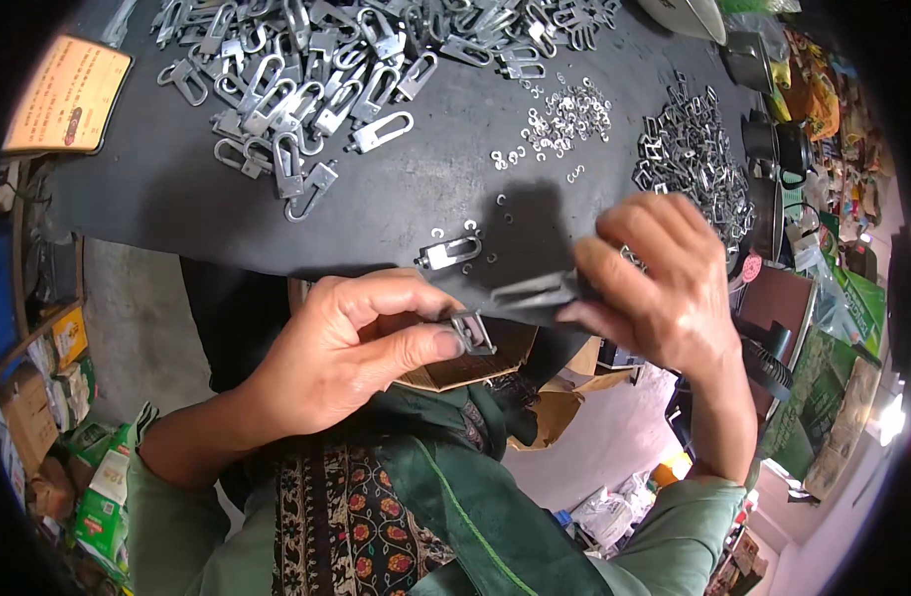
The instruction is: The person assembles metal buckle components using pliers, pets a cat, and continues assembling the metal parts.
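My left hand point(351, 348) pinches a small metal bracket point(485, 333) between thumb and fingers, just off the table's near edge. In my right hand point(664, 283) is a pair of pliers point(535, 291), blurred, its jaws pointing left toward the bracket and apart from it. A single looped metal fitting point(450, 252) lies on the dark table point(416, 189) by that edge, with several small C-shaped clips point(470, 224) around it. Farther back is a heap of similar looped fittings point(326, 104). The main pile of clips point(571, 117) lies to its right.
At the table's right side is a heap of small metal frames point(694, 149). An orange-tan printed board point(68, 94) stands at the far left. Below my hands is a cardboard box point(475, 370). Packages and bags point(823, 99) crowd the right side.
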`<state>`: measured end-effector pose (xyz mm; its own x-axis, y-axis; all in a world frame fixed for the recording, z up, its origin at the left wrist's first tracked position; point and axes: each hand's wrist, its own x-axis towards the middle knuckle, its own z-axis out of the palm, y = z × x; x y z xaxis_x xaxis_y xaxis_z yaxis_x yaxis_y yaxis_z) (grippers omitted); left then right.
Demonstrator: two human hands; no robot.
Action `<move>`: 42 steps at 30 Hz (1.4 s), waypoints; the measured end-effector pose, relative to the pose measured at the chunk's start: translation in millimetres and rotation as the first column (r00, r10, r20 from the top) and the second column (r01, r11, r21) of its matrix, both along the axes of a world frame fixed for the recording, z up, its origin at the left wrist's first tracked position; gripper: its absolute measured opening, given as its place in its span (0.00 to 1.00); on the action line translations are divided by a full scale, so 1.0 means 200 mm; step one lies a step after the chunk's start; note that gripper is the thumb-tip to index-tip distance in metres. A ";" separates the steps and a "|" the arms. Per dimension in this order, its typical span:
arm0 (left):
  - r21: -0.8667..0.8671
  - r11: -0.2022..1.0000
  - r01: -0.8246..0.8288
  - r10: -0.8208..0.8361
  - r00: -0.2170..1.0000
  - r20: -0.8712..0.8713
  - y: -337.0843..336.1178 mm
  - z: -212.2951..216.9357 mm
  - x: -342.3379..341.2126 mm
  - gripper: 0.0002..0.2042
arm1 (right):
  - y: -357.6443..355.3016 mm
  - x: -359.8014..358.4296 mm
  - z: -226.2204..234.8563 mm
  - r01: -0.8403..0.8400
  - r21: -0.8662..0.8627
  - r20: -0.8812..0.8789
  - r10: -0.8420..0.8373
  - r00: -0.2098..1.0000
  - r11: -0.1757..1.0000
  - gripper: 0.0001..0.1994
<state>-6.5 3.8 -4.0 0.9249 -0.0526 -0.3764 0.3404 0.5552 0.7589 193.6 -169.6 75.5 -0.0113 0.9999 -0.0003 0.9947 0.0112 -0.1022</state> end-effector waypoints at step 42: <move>0.934 -0.188 -0.304 -0.253 0.934 0.253 -0.14 -0.04 0.18 0.08 | -0.54 -0.26 -0.17 0.541 0.120 -0.120 -0.528 0.840 0.833 0.15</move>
<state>29.7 -23.9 -11.8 0.9509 0.1328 0.2795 0.0058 -0.9106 0.4132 141.7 -277.3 42.0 0.5312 0.8386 0.1209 0.8382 -0.4994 -0.2191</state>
